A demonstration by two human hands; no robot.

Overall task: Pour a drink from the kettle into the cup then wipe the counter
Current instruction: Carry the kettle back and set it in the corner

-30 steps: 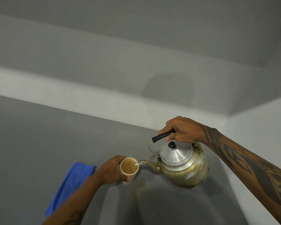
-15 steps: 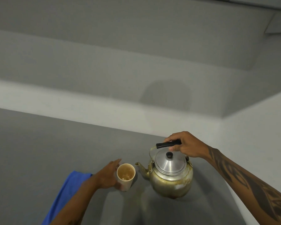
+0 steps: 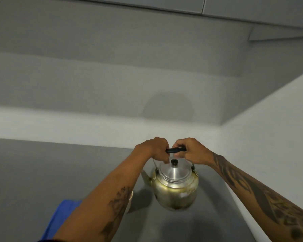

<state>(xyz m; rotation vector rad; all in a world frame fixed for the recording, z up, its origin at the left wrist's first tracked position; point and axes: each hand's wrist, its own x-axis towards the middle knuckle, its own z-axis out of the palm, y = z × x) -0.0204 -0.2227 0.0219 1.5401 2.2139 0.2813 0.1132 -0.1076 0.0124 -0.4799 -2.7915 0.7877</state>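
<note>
A tarnished metal kettle (image 3: 175,186) with a silver lid and black knob is upright above the grey counter (image 3: 33,180), its spout pointing left. My right hand (image 3: 191,151) grips the right end of its black handle. My left hand (image 3: 156,149) is closed on the handle's left end. The cup (image 3: 129,199) stands on the counter to the kettle's left, almost wholly hidden behind my left forearm; only a pale sliver shows. A blue cloth (image 3: 59,220) lies at the lower left, partly covered by the same forearm.
The counter meets a pale backsplash ledge (image 3: 59,124) at the back and a white side wall (image 3: 269,137) at the right, forming a corner just behind the kettle. Grey cabinets (image 3: 217,7) hang overhead.
The kettle went from tilted and pouring to upright. My left hand let go of the cup and rose to the kettle's handle beside my right hand. The view tilted up.
</note>
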